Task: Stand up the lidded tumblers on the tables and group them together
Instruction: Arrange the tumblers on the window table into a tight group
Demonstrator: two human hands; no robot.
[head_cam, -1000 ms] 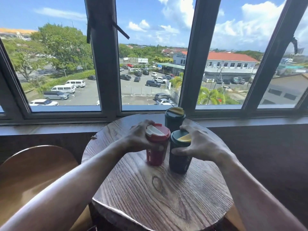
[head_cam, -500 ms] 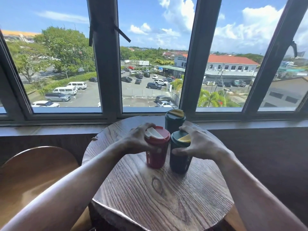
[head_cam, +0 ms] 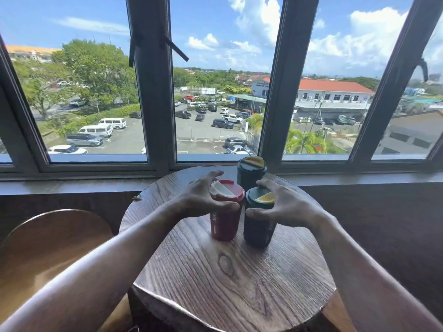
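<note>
Both hands have loosened since a moment ago: the left hand (head_cam: 203, 200) now curves open around the red tumbler (head_cam: 224, 213), its fingers lifted off the lid, and the right hand (head_cam: 285, 204) is spread open around the near green tumbler (head_cam: 257, 220). These tumblers stand upright, side by side, on the round wooden table (head_cam: 215, 279). A second green tumbler (head_cam: 251, 172) stands upright just behind them, near the window (head_cam: 220, 80).
</note>
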